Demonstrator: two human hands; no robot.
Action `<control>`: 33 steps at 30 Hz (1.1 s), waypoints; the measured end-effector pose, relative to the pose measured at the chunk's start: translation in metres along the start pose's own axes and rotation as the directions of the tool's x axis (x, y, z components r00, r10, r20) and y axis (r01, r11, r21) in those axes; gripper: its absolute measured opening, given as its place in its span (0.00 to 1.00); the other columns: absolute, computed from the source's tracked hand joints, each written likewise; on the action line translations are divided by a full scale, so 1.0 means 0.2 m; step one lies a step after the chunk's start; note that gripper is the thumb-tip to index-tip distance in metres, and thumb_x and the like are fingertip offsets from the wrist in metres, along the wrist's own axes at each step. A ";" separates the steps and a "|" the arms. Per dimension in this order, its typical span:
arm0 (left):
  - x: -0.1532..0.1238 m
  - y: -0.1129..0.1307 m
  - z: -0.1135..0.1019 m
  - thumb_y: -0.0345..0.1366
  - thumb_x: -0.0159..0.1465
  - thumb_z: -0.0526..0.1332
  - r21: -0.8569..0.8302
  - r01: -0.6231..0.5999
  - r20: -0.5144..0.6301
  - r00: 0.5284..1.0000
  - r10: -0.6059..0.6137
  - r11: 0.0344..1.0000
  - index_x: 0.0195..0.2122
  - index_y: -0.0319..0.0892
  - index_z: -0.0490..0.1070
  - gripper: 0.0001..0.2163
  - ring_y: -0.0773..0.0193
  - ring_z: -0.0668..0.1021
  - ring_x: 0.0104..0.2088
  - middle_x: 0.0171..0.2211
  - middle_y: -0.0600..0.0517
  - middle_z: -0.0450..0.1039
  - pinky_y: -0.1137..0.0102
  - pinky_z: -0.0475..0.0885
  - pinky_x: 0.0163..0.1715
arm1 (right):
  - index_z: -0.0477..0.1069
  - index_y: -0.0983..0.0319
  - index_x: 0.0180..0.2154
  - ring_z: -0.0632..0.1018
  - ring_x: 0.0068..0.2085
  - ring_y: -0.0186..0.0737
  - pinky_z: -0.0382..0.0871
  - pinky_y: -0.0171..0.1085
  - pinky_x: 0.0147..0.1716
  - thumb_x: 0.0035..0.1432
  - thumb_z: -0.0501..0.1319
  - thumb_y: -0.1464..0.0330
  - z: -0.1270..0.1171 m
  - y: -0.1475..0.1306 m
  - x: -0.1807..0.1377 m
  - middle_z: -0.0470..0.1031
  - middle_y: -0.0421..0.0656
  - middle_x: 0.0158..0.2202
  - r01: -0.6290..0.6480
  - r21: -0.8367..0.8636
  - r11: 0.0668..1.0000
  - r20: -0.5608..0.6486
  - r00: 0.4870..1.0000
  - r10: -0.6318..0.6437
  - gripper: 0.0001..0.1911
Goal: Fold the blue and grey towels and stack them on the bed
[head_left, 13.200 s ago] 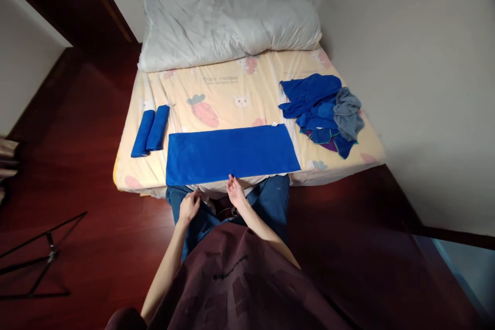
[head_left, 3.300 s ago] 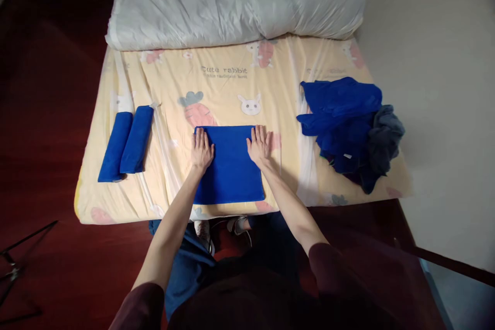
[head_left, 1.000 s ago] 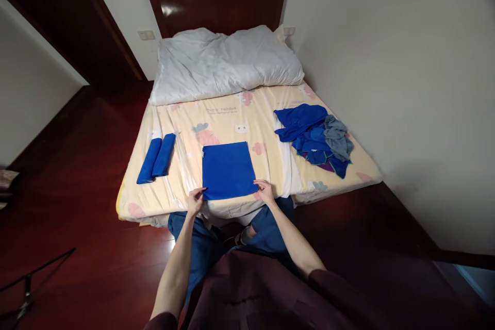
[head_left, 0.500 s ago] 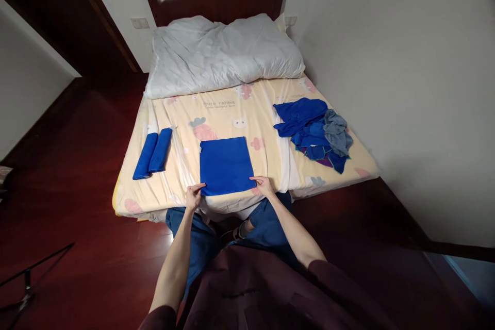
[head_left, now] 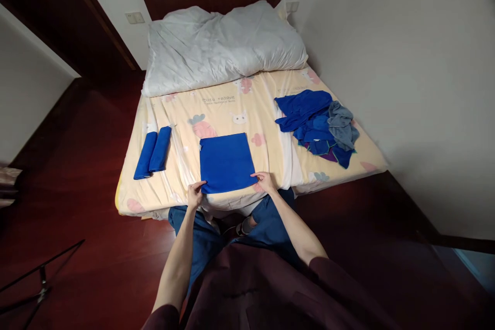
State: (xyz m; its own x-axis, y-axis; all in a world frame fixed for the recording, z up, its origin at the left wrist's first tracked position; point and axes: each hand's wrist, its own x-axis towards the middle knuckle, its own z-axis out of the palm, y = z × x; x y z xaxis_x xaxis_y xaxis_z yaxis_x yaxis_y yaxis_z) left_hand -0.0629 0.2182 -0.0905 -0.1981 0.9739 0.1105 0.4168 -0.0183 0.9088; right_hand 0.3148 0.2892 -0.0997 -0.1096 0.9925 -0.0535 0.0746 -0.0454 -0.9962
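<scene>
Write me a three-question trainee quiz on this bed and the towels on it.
1. True or false: the left hand and the right hand are at the near corners of the folded blue towel.
2. The pile of loose cloths lies: A) on the person's left of the folded blue towel; B) on the person's right of it; C) on the floor.
3. How many rolled blue towels lie on the bed?
Key: 1 true; 2 B; 3 two.

Folded towel [head_left: 226, 162] mid-bed [head_left: 270, 149], rolls [head_left: 152, 151] left, pile [head_left: 319, 124] right.
</scene>
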 end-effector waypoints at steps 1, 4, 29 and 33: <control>0.00 0.01 0.00 0.45 0.61 0.62 0.005 0.012 0.002 1.000 -0.012 1.000 0.41 0.44 0.82 0.14 0.48 0.81 0.49 0.43 0.45 0.82 0.50 0.74 0.56 | 0.81 0.62 0.31 0.85 0.38 0.46 0.80 0.46 0.44 0.45 0.62 0.71 -0.01 0.00 0.00 0.84 0.48 0.36 0.001 -0.002 1.000 -0.008 1.000 -0.001 0.10; 0.00 0.04 -0.01 0.47 0.61 0.61 0.012 0.030 -0.003 1.000 -0.029 0.999 0.39 0.43 0.82 0.15 0.48 0.81 0.48 0.42 0.43 0.82 0.50 0.75 0.55 | 0.80 0.61 0.31 0.84 0.40 0.46 0.79 0.44 0.45 0.43 0.61 0.72 -0.03 0.00 0.01 0.84 0.47 0.36 0.020 -0.009 1.000 -0.036 0.999 -0.020 0.12; 0.00 -0.05 0.03 0.58 0.57 0.64 -0.096 0.228 -0.165 0.956 -0.241 0.969 0.37 0.41 0.78 0.23 0.56 0.81 0.39 0.37 0.45 0.81 0.62 0.77 0.44 | 0.77 0.60 0.32 0.83 0.38 0.48 0.79 0.43 0.41 0.50 0.66 0.46 0.00 0.10 0.04 0.82 0.50 0.35 -0.014 -0.133 0.991 -0.250 0.968 -0.019 0.23; -0.01 -0.05 0.04 0.57 0.57 0.65 -0.099 0.246 -0.183 0.948 -0.260 0.964 0.39 0.39 0.78 0.24 0.58 0.80 0.36 0.35 0.45 0.80 0.64 0.77 0.41 | 0.77 0.61 0.33 0.83 0.37 0.48 0.80 0.43 0.40 0.50 0.67 0.46 0.01 0.09 0.04 0.82 0.51 0.35 -0.023 -0.136 0.990 -0.275 0.961 -0.015 0.24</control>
State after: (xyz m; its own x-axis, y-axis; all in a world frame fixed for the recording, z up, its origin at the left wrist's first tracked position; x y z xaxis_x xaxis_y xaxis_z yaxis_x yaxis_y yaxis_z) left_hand -0.0603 0.2189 -0.1020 -0.4585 0.8868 -0.0584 0.2652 0.1992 0.9434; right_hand 0.3126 0.2952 -0.1187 0.1660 0.9860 -0.0172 0.2110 -0.0526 -0.9761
